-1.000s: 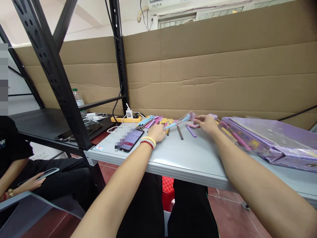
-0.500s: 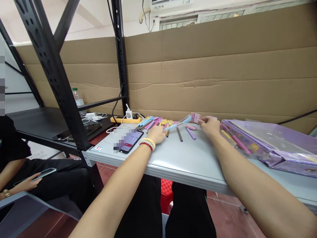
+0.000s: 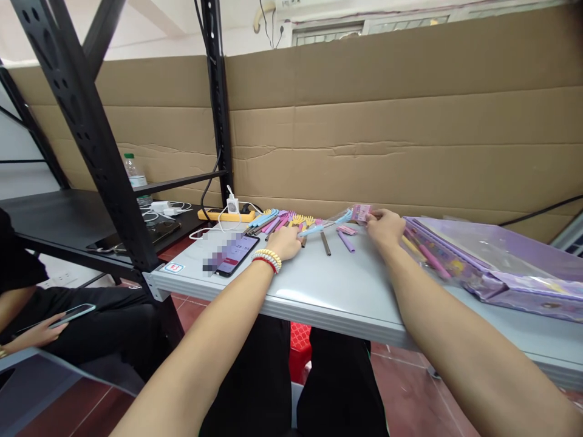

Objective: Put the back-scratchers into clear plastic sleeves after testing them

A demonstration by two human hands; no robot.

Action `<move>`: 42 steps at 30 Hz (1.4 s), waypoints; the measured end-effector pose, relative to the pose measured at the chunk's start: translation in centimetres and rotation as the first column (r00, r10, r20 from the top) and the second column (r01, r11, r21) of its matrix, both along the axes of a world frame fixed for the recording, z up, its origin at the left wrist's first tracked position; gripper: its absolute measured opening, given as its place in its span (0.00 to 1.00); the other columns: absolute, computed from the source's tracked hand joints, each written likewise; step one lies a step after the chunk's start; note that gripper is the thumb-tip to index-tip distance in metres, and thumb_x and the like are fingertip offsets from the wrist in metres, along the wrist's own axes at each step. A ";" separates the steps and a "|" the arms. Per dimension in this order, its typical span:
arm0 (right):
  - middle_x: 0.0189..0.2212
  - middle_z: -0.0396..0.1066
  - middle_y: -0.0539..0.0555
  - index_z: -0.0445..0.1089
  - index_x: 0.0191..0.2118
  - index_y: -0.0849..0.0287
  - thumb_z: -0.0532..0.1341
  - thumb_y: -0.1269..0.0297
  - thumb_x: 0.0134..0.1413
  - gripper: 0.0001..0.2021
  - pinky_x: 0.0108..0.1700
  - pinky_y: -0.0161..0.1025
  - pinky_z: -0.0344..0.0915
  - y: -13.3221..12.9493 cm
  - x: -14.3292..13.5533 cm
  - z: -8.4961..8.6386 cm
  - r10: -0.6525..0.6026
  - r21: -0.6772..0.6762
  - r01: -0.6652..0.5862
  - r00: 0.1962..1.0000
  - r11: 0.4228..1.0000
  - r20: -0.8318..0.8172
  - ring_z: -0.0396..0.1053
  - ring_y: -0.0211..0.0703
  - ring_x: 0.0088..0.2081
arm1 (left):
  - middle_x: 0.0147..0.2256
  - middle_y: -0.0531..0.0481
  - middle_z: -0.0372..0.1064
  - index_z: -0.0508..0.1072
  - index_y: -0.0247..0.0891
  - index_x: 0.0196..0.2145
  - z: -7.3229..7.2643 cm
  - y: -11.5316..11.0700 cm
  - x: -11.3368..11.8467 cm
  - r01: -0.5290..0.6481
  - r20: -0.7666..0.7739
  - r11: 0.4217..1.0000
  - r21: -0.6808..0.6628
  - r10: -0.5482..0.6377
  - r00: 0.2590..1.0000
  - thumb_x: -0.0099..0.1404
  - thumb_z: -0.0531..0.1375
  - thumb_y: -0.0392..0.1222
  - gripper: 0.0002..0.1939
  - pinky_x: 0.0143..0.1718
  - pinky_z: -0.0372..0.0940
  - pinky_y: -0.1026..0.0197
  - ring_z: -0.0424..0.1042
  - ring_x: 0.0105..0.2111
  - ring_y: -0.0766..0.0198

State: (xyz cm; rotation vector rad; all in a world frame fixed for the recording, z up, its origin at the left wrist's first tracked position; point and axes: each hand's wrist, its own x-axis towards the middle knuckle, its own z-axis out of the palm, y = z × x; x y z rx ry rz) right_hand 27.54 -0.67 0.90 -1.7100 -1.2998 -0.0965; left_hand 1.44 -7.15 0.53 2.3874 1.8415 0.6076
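Observation:
A clear plastic packet (image 3: pixel 324 226) with a slim light blue piece inside stretches between my hands, just above the grey table (image 3: pixel 346 285). My right hand (image 3: pixel 385 227) pinches its far end beside a pink printed card (image 3: pixel 361 212). Closed fingers of my left hand (image 3: pixel 285 243) grip the other end; the fingertips are partly hidden. Behind that hand lies a heap of slim pieces with toothed or ridged ends (image 3: pixel 285 220) in blue, purple, pink and yellow; their kind is unclear. A brown tube (image 3: pixel 325 243), a purple tube (image 3: pixel 346 241) and a pink label (image 3: pixel 347 230) lie between my hands.
A phone (image 3: pixel 237 255) lies left of my left hand, before a yellow power strip (image 3: pixel 207 215) with white cables. A bulky purple case (image 3: pixel 514 291) with clear plastic fills the right side. Black shelving (image 3: pixel 100 158) stands left, where a seated person holds a phone (image 3: pixel 75 314).
The view has shifted slightly, so everything sits a little further left and up. Both hands keep the same hold on the packet, which looks a bit straighter.

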 end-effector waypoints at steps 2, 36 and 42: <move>0.38 0.75 0.62 0.76 0.38 0.59 0.60 0.64 0.50 0.11 0.47 0.46 0.63 -0.1 -0.2 0.0 -0.010 0.015 0.010 1.000 1.000 -0.007 0.70 0.54 0.43 | 0.44 0.40 0.72 0.72 0.38 0.43 0.0 0.0 0.0 -0.007 -0.005 1.000 0.018 0.007 1.000 0.65 0.50 0.45 0.15 0.46 0.64 0.52 0.70 0.46 0.51; 0.36 0.73 0.60 0.72 0.40 0.63 0.63 0.52 0.42 0.22 0.37 0.42 0.66 -0.4 -1.6 -0.6 0.276 0.141 -0.256 0.949 0.956 -0.151 0.69 0.47 0.35 | 0.43 0.41 0.73 0.72 0.38 0.42 0.1 -0.2 -0.2 -0.013 -0.015 1.000 -0.012 0.013 1.000 0.65 0.49 0.43 0.15 0.42 0.65 0.54 0.71 0.44 0.52; 0.36 0.71 0.60 0.69 0.47 0.62 0.54 0.62 0.52 0.18 0.23 0.38 0.65 0.7 -1.3 -0.7 0.370 0.179 -0.324 0.804 0.929 -0.466 0.69 0.44 0.29 | 0.42 0.43 0.73 0.72 0.40 0.44 -0.1 -0.1 -0.3 -0.017 -0.008 1.000 0.006 0.017 1.000 0.65 0.49 0.42 0.15 0.42 0.65 0.56 0.71 0.43 0.54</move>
